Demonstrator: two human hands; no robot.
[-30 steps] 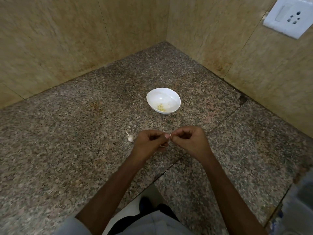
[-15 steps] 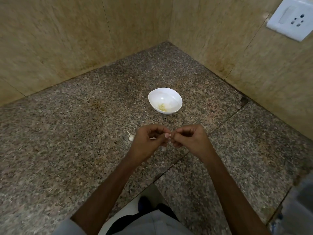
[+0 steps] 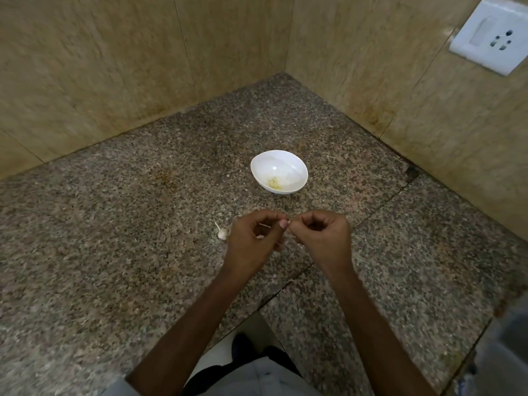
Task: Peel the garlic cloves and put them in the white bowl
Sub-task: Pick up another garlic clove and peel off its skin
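Head view only. Against the pictures of a second and half a second ago, barely any shift: left grip and right grip meeting fingertip to fingertip as before, above the near middle of the granite surface; both curled tight on one garlic clove, thumb and forefinger of each pinching it; only a pale speck of it showing at the meeting point, too small to tell how much skin is left. Inside the left grip's curl a pale sliver, possibly loosened skin; hard to tell. Means, as a judgement, peeling of this clove under way and not finished; no drop into the bowl yet.

Just beyond the grips, a little farther and near the centre, the white bowl, apart from both; in its bottom a small heap of yellowish bits, likely peeled garlic, same as a second ago, so nothing added. On the surface just left of the left grip, a second garlic clove, unpeeled with its stalk up; close to the knuckles, not touching as far as can be told. Far right on the wall, a white socket plate.
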